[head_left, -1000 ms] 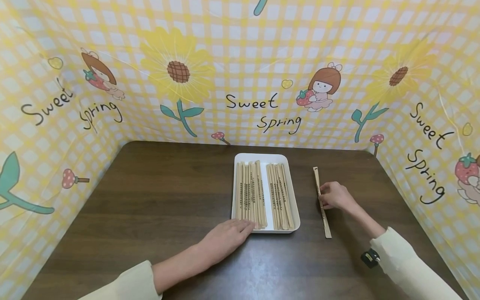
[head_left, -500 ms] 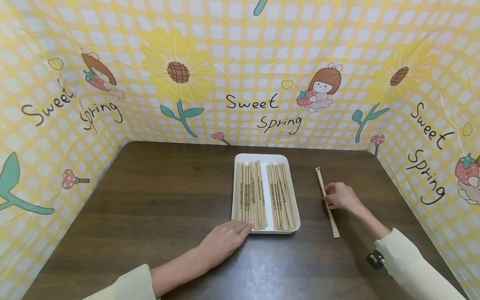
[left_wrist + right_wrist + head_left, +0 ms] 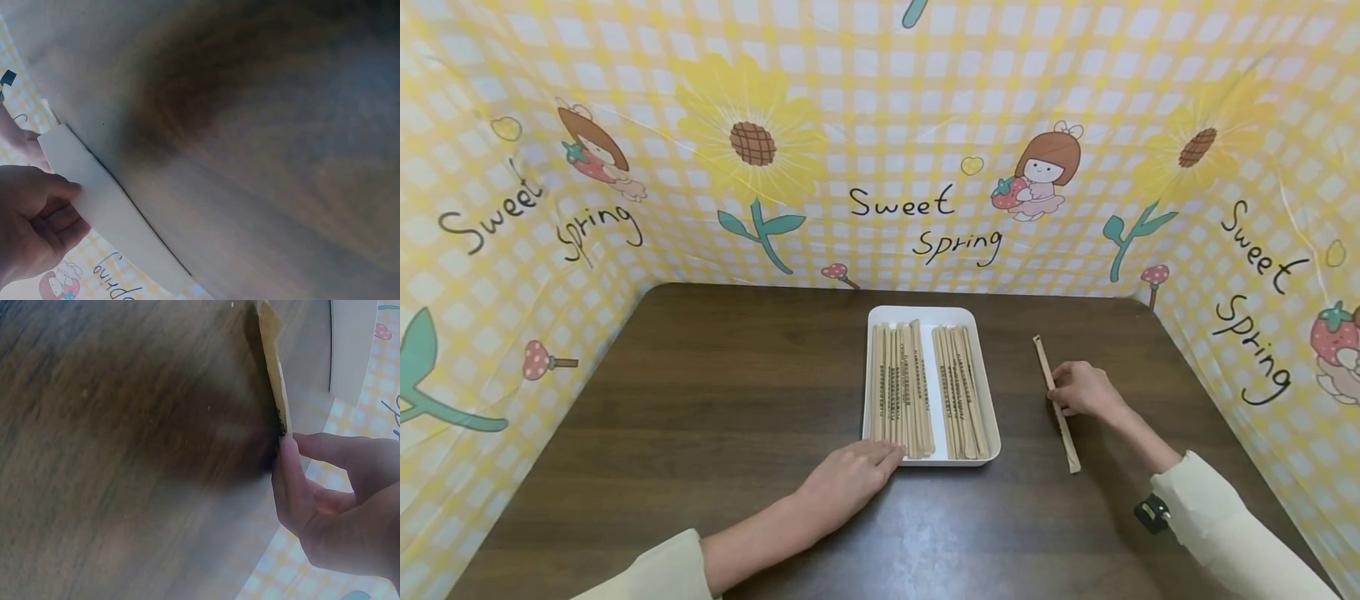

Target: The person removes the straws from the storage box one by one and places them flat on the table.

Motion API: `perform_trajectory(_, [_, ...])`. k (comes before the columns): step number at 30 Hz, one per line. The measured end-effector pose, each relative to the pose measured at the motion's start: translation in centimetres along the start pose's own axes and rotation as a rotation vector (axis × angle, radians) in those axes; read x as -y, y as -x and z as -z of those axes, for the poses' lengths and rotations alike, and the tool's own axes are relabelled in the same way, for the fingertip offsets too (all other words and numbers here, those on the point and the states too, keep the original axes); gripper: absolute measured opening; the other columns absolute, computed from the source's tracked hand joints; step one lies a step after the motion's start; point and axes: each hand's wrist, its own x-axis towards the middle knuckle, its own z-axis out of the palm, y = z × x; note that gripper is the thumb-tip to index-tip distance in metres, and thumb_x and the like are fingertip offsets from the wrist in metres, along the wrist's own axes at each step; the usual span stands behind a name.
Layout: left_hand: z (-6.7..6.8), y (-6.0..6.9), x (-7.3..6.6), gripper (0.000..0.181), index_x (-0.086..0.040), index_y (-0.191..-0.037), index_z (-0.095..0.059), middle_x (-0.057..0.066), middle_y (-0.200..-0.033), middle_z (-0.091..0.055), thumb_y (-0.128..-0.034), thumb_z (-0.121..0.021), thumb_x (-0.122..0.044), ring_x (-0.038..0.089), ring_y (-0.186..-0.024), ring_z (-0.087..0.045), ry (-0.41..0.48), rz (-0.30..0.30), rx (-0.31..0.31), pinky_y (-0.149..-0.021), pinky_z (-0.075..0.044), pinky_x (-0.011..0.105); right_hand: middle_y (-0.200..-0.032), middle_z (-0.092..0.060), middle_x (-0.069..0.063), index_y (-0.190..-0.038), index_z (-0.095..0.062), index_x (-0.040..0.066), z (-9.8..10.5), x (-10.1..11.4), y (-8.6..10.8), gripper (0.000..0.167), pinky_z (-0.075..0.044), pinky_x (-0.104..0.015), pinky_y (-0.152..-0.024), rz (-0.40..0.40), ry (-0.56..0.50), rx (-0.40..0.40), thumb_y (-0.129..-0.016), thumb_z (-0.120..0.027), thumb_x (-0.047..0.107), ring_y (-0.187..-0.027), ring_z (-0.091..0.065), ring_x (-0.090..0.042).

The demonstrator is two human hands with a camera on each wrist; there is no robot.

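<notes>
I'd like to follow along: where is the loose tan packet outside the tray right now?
In the head view, the loose tan packet is to the right of the white tray, apart from it, pinched by the right hand.

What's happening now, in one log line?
left hand: holds tray; right hand: pinches one stick beside tray; other sticks: two bunches inside tray

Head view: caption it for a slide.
Right hand pinches one tan wrapped stick beside a white tray of similar sticks; left hand holds the tray's near edge.
</notes>
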Motion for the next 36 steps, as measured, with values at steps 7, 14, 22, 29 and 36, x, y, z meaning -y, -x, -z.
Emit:
perform_trajectory(7, [-0.1, 0.0, 0.2, 0.032, 0.001, -0.116, -0.070, 0.012, -0.111, -0.071, -0.0834, -0.070, 0.000, 0.022, -0.102, -0.069, 0.018, 0.010, -0.023, -0.090, -0.056, 0.034, -0.077, -0.070, -0.011, -0.121, -0.055, -0.017, 0.2, 0.2, 0.1, 0.037, -0.060, -0.031, -0.057, -0.015, 0.027, -0.005, -0.091, -0.065, 0.004, -0.061, -0.069, -0.019])
perform_trajectory(14, [-0.3, -0.1, 0.2, 0.032, 0.001, -0.117, -0.069, 0.012, -0.111, -0.071, -0.0843, -0.070, 0.000, 0.022, -0.103, -0.068, 0.017, 0.015, -0.007, -0.090, -0.056, 0.034, -0.082, -0.071, -0.015, -0.120, -0.057, -0.016, 0.7, 1.3, 0.2, 0.037, -0.061, -0.033, -0.059, 0.006, 0.032, -0.014, -0.093, -0.065, 0.008, -0.063, -0.070, -0.021])
perform_trajectory(22, [-0.2, 0.0, 0.2, 0.033, 0.000, -0.116, -0.069, 0.012, -0.112, -0.071, -0.0840, -0.071, 0.000, 0.023, -0.104, -0.068, 0.035, 0.030, 0.001, -0.092, -0.055, 0.034, -0.114, -0.064, -0.034, -0.129, -0.050, -0.019, 0.1, 5.6, 1.0, 0.041, -0.061, -0.039, -0.076, 0.052, -0.266, 0.152, -0.096, -0.062, 0.003, -0.092, -0.070, -0.038])
perform_trajectory(29, [-0.1, -0.1, 0.1, 0.033, 0.000, -0.117, -0.070, 0.011, -0.113, -0.071, -0.0842, -0.072, 0.000, 0.022, -0.104, -0.068, 0.023, 0.032, 0.005, -0.092, -0.056, 0.034, -0.118, -0.063, -0.029, -0.129, -0.052, -0.016, -1.3, 8.7, 1.1, 0.040, -0.060, -0.042, -0.082, 0.109, -0.311, 0.209, -0.095, -0.062, 0.003, -0.100, -0.068, -0.036])
perform_trajectory(36, [-0.1, 0.0, -0.1, 0.033, -0.001, -0.117, -0.070, 0.011, -0.113, -0.071, -0.0836, -0.072, 0.000, 0.022, -0.104, -0.068, 0.038, 0.038, 0.008, -0.092, -0.055, 0.034, -0.108, -0.064, -0.027, -0.128, -0.054, -0.015, -3.2, 10.9, 0.2, 0.040, -0.060, -0.044, -0.081, 0.144, -0.338, 0.197, -0.092, -0.061, 0.000, -0.097, -0.068, -0.039])
